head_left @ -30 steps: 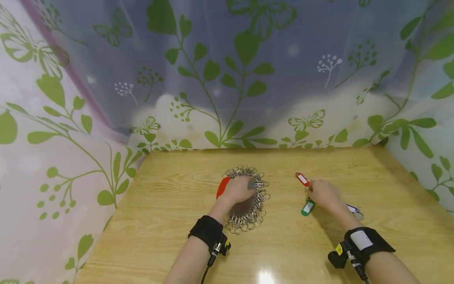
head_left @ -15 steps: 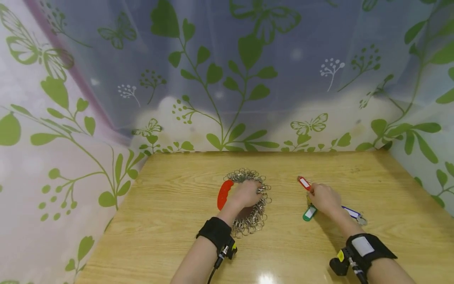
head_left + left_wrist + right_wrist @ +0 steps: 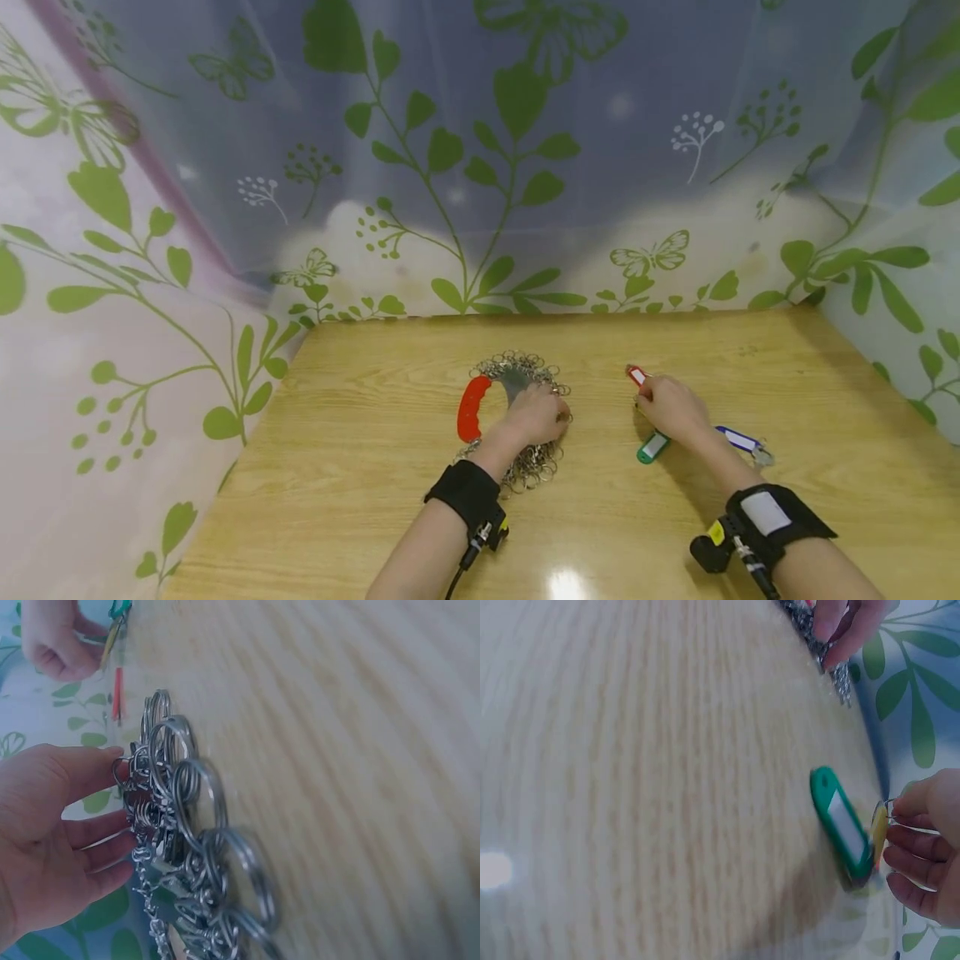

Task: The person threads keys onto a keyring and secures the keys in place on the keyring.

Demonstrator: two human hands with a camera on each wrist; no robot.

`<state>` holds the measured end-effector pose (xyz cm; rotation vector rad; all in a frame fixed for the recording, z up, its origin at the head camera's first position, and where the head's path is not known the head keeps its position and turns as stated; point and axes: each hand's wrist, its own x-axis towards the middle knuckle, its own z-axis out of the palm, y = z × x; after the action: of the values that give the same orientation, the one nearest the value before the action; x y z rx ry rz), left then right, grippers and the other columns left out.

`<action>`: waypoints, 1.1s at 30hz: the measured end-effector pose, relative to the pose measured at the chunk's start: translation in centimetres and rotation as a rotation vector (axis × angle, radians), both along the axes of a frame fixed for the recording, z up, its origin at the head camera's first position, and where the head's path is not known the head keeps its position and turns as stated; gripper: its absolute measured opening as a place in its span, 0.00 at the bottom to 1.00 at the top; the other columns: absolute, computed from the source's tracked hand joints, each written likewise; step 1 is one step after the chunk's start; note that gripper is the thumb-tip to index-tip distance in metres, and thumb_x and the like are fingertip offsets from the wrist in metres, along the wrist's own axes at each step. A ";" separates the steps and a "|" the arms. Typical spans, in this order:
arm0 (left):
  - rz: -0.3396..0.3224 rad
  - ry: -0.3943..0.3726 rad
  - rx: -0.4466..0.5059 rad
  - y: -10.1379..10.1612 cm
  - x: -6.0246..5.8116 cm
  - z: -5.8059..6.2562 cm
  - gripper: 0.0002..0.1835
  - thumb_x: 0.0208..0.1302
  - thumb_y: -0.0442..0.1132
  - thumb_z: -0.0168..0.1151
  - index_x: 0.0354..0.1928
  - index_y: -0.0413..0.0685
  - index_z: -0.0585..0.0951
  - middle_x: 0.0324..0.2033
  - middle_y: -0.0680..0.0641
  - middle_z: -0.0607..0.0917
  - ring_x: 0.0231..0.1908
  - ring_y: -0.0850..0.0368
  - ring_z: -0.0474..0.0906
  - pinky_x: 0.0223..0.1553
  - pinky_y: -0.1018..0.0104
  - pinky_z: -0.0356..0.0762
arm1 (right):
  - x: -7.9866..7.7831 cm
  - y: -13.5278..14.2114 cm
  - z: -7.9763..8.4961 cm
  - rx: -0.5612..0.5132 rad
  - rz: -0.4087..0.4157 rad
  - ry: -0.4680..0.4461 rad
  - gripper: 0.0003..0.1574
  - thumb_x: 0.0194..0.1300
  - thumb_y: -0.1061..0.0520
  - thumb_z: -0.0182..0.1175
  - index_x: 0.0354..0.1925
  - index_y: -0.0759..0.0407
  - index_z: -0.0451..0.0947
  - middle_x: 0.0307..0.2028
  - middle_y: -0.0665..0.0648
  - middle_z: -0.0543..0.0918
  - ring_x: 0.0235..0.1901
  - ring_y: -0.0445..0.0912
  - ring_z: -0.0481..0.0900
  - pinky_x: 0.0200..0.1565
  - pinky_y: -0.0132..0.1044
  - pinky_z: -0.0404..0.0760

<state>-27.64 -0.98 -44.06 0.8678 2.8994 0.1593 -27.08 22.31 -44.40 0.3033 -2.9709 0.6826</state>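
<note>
A hoop with a red handle and a grey band lies on the table, ringed by many metal clasps with split rings. My left hand pinches one split ring on the hoop's right side between thumb and fingers. To the right, my right hand pinches the wire ring of a yellow key tag. A green key tag sits just below that hand, and a red key tag sticks out at its upper left. The hand hides part of the tags in the head view.
A blue key tag with keys lies right of my right hand. The wooden table meets leaf-patterned cloth walls at the back and sides. Each wrist wears a strapped camera with a cable.
My left hand has moved right across the hoop to its outer right rings, uncovering the red handle and grey band. My right hand has shifted slightly left, covering more of the red tag.
</note>
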 end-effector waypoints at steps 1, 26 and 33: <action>0.008 0.007 -0.006 0.1 -0.1 0.0 0.12 0.67 0.46 0.54 0.49 0.57 0.82 0.46 0.51 0.78 0.50 0.53 0.70 0.51 0.59 0.67 | -0.1 -0.2 0.2 -0.005 0.004 0.005 0.07 0.62 0.60 0.56 0.31 0.63 0.78 0.25 0.55 0.76 0.23 0.46 0.69 0.23 0.37 0.65; 0.109 0.061 -0.187 1.2 -1.1 -0.6 0.18 0.71 0.47 0.47 0.60 0.58 0.73 0.59 0.49 0.69 0.61 0.50 0.62 0.59 0.56 0.59 | 0.5 -0.9 1.1 -0.134 0.026 0.103 0.08 0.63 0.61 0.54 0.33 0.64 0.78 0.35 0.62 0.79 0.29 0.49 0.73 0.29 0.44 0.71; 0.094 0.076 -0.189 1.3 -1.3 -0.5 0.12 0.63 0.44 0.59 0.48 0.54 0.80 0.53 0.46 0.73 0.54 0.49 0.68 0.54 0.58 0.66 | 0.7 -0.5 1.1 -0.151 0.034 0.084 0.07 0.63 0.62 0.55 0.33 0.65 0.78 0.33 0.60 0.78 0.26 0.47 0.71 0.27 0.40 0.70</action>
<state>-28.99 0.31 -44.56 0.7222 2.9649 -0.1410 -26.43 21.78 -43.32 0.3625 -2.8215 0.8693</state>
